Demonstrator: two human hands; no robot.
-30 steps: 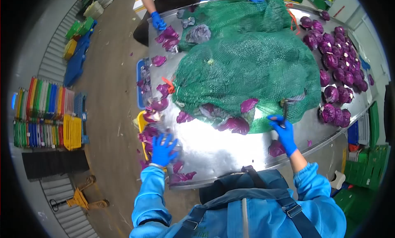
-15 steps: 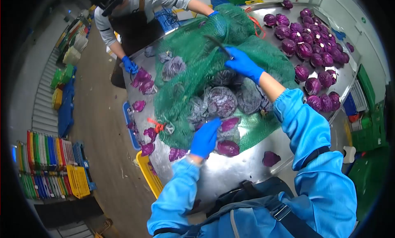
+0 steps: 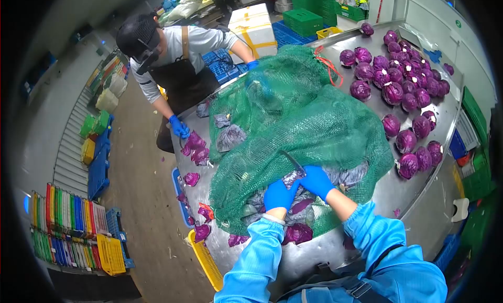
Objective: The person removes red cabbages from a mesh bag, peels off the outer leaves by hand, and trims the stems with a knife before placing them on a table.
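My right hand (image 3: 316, 182), in a blue glove, grips a knife (image 3: 293, 161) whose dark curved blade points up and away. Close against it, my gloved left hand (image 3: 280, 195) is closed on a red cabbage (image 3: 290, 179); only a small patch of the cabbage shows between the hands. A green mesh sack (image 3: 314, 130) spreads over the heads around them, with greyish cabbages (image 3: 353, 174) showing at its near opening. Loose purple leaves (image 3: 298, 233) lie just below my left hand on the steel table (image 3: 309, 256).
Many trimmed red cabbages (image 3: 393, 93) cover the table's right side. Across the table at the left, a co-worker (image 3: 183, 67) in blue gloves has one hand near loose leaves (image 3: 195, 141) and the other by the sack. A yellow crate (image 3: 207, 263) stands below the left edge.
My right hand with the knife has come down and toward me, beside my left hand. The mesh now drapes over heads that were exposed. The view has tilted up, showing more of the co-worker.
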